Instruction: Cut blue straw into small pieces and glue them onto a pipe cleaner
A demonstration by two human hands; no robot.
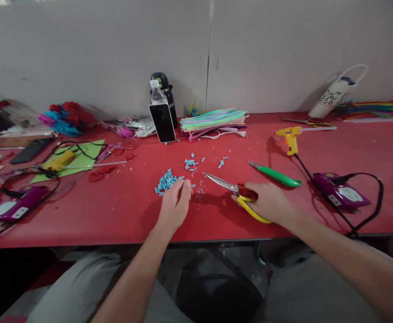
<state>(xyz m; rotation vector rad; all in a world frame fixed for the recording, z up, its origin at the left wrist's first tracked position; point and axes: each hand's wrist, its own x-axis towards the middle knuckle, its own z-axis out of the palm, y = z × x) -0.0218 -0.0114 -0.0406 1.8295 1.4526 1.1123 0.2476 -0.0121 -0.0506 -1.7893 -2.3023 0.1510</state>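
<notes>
My left hand is closed in a pinch, with a bit of blue showing at the tips of thumb and forefinger. Just behind it lies a pile of short blue cut pieces. My right hand grips scissors with red and yellow handles, their blades pointing left toward my left hand and almost together. A smaller group of blue pieces and pale crumbs lie on the red table. Beyond my right hand rests a green utility knife, its blade end to the left.
A yellow glue gun and purple power box with cords lie at right. A phone leans on a bottle near pastel pipe cleaners. Another yellow glue gun rests on green paper at left.
</notes>
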